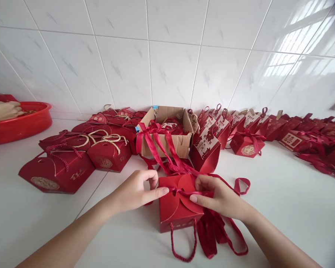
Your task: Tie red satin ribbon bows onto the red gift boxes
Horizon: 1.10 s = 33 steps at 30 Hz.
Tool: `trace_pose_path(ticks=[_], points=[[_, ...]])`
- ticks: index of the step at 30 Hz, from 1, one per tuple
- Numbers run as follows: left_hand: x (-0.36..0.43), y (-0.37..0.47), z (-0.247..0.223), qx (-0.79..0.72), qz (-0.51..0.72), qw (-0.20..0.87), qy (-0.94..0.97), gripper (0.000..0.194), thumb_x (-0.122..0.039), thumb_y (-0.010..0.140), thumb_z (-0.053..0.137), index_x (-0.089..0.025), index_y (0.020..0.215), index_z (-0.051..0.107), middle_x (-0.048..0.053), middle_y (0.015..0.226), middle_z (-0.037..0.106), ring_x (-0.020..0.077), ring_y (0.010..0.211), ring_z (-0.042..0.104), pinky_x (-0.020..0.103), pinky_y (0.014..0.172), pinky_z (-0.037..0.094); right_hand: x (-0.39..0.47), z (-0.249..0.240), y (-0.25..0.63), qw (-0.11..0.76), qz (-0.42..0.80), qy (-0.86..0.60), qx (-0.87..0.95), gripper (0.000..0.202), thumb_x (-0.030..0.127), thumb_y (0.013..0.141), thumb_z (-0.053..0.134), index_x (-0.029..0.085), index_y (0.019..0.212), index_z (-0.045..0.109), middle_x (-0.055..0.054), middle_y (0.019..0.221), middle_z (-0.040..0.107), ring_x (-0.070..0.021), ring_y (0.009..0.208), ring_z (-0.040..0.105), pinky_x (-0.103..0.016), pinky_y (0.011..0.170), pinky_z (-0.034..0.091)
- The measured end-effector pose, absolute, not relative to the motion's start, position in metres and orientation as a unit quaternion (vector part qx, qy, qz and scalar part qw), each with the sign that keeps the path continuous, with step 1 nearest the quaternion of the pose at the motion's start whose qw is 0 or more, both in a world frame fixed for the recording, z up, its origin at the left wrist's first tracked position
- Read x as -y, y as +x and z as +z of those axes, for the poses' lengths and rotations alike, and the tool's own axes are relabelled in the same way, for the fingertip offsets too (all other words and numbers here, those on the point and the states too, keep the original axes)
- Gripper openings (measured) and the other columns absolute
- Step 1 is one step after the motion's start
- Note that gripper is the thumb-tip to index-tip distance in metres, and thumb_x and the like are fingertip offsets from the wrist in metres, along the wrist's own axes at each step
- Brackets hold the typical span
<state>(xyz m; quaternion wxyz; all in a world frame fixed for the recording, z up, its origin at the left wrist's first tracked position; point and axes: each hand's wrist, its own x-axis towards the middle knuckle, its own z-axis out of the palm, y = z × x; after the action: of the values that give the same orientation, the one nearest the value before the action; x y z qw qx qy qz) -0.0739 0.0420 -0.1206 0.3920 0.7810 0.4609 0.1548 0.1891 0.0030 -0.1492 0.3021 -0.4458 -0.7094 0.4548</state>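
In front of me a red gift box (pixel 169 214) stands on the counter, its petal-shaped top flaps folded together. A twisted red cord handle (pixel 183 258) hangs from its front side. Across the top runs a dark red ribbon (pixel 188 192), crossed or knotted at the centre. My left hand (pixel 141 191) is closed on the ribbon at the box's left edge, thumb reaching toward the knot and the other fingertips partly hidden. On the right side my right hand (pixel 220 197) pinches the ribbon between thumb and curled fingers. Loose ribbon (pixel 208 236) lies beside the box.
Behind the box, ribbons drape over an open cardboard carton (pixel 173 145). Red boxes with cord ties (pixel 108 152) stand at left; card-topped red boxes (pixel 206 149) and more boxes line the tiled wall at right. At far left, another person's hand (pixel 5 111) is over a red basin (pixel 41 119).
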Motion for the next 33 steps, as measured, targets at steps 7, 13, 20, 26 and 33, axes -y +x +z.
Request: trace_pose_path(ticks=[7,13,20,26,33], points=[[-0.039,-0.068,-0.127,-0.461,0.128,0.505,0.718,0.048,-0.060,0.078,0.060,-0.015,0.061,0.052,-0.002,0.060,0.050,0.0110,0.058,0.044,0.023,0.054,0.033,-0.005,-0.158,0.185,0.308,0.570,-0.437,0.624,0.043,0.047,0.079,0.069,0.016,0.067,0.042,0.004,0.062,0.046,-0.0064,0.057,0.039,-0.021,0.051,0.027],[-0.040,-0.068,-0.131,-0.438,0.138,0.511,0.726,0.053,-0.056,0.081,0.058,-0.016,0.052,0.039,-0.005,0.052,0.031,0.0071,0.050,0.027,0.024,0.048,0.019,-0.005,-0.161,0.184,0.302,0.633,-0.384,0.601,0.044,0.043,0.082,0.068,0.015,0.057,0.044,0.003,0.052,0.051,-0.0052,0.048,0.041,-0.020,0.048,0.026],[-0.047,-0.074,-0.125,-0.372,0.109,0.563,0.730,0.054,-0.044,0.083,0.060,-0.018,0.049,0.027,-0.005,0.051,0.020,0.0072,0.049,0.017,0.029,0.049,0.013,-0.015,-0.164,0.193,0.329,0.666,-0.346,0.574,0.046,0.038,0.088,0.062,0.014,0.051,0.048,0.003,0.045,0.048,-0.0043,0.043,0.043,-0.020,0.046,0.029],[-0.049,-0.078,-0.125,-0.354,0.104,0.576,0.730,0.054,-0.038,0.084,0.060,-0.018,0.050,0.022,-0.005,0.054,0.017,0.0079,0.051,0.015,0.030,0.051,0.012,-0.017,-0.158,0.200,0.298,0.638,-0.349,0.618,0.044,0.036,0.089,0.061,0.013,0.052,0.051,0.001,0.051,0.053,-0.0057,0.048,0.045,-0.021,0.050,0.032],[-0.046,-0.074,-0.127,-0.372,0.136,0.576,0.715,0.045,-0.041,0.080,0.064,-0.018,0.058,0.032,-0.007,0.056,0.028,0.0073,0.053,0.024,0.026,0.051,0.017,-0.017,-0.141,0.218,0.278,0.562,-0.380,0.680,0.036,0.041,0.086,0.063,0.013,0.065,0.067,0.001,0.059,0.049,-0.0063,0.055,0.040,-0.021,0.052,0.032]])
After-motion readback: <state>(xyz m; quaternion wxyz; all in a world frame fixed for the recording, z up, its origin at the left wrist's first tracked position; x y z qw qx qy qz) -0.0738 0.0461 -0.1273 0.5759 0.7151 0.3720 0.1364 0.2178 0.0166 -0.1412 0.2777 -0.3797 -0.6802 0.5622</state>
